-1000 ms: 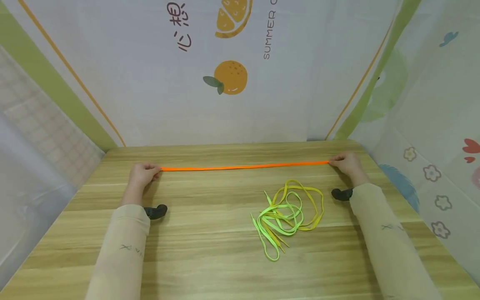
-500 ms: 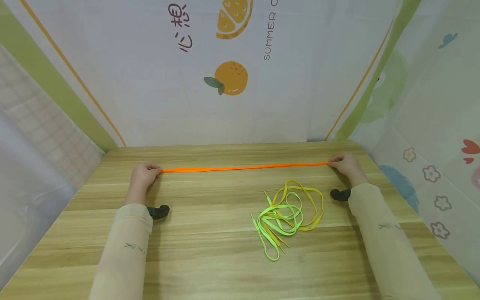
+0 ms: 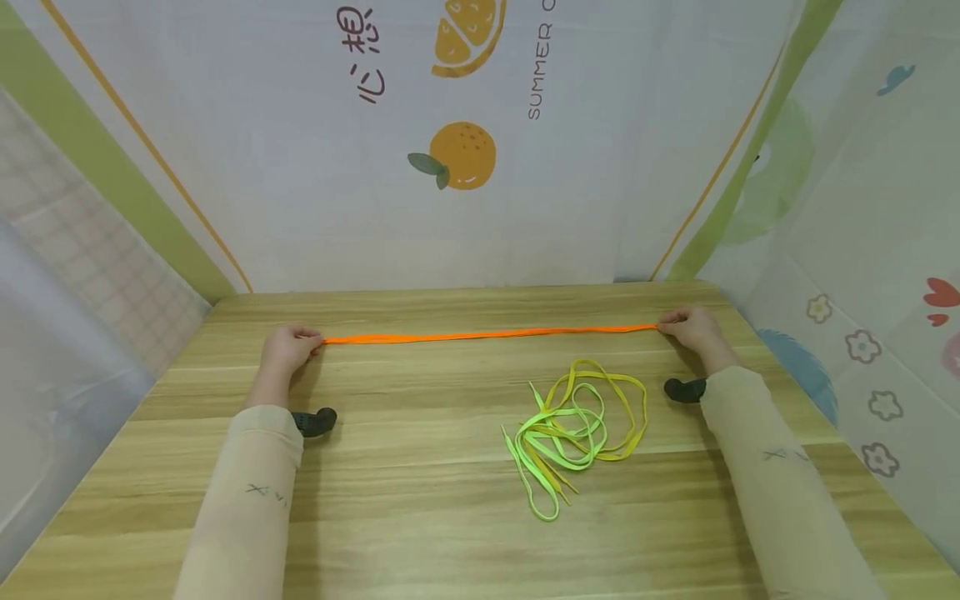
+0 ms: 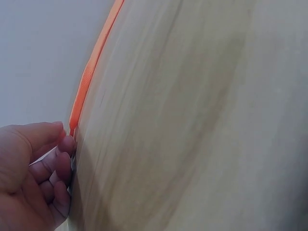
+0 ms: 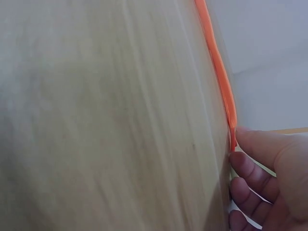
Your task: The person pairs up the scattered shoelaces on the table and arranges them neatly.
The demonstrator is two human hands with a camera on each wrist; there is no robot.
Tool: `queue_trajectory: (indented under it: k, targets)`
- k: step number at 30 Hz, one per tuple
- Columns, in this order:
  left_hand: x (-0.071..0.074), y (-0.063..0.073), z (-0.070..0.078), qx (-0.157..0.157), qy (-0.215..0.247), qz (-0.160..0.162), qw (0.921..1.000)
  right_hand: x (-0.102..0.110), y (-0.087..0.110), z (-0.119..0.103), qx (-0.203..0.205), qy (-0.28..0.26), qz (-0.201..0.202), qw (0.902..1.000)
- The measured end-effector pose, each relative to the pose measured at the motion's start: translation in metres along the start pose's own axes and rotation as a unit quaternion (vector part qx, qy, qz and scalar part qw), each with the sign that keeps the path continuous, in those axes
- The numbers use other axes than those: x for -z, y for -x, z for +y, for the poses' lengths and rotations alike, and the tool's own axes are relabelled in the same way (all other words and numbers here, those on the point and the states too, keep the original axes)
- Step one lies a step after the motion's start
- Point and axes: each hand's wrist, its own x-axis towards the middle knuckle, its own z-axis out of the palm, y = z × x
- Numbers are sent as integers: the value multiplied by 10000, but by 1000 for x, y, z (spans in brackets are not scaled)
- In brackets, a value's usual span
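An orange shoelace [image 3: 487, 335] stretches nearly straight from side to side across the far part of the wooden table. At its left end my left hand [image 3: 288, 350] pinches it between thumb and fingertips. My right hand [image 3: 697, 332] pinches the opposite end the same way. In the left wrist view the orange shoelace [image 4: 91, 67] runs up and away from the thumb and index finger. The right wrist view has the flat orange shoelace [image 5: 221, 77] narrowing where the thumb and index finger meet.
Nearer than the orange lace, right of centre, lies a loose tangle of a bright green shoelace [image 3: 547, 454] and a yellow shoelace [image 3: 641, 417]. The wooden table [image 3: 405, 517] meets a printed curtain [image 3: 300, 208] at its back edge.
Both hands stay almost in place with their grip on the orange shoelace; its left part shifts slightly toward me. The green and yellow shoelaces have not moved.
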Motion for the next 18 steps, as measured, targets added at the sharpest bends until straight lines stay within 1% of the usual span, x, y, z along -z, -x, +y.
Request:
queue_trajectory:
  k: [7,10,12,18]
  targets:
    - [1,-1,1,-50,304,-186,9994,4,2,5,-10,-160,-45,9999]
    - [2,0,1,-89,350,-228,9991,4,3,6,8,-201,-61,9998]
    - [3,1,1,-152,424,-273,9986,5,4,7,-3,-262,-66,9996]
    - [8,5,1,-327,546,-433,9970,5,8,5,107,-206,-80,9997]
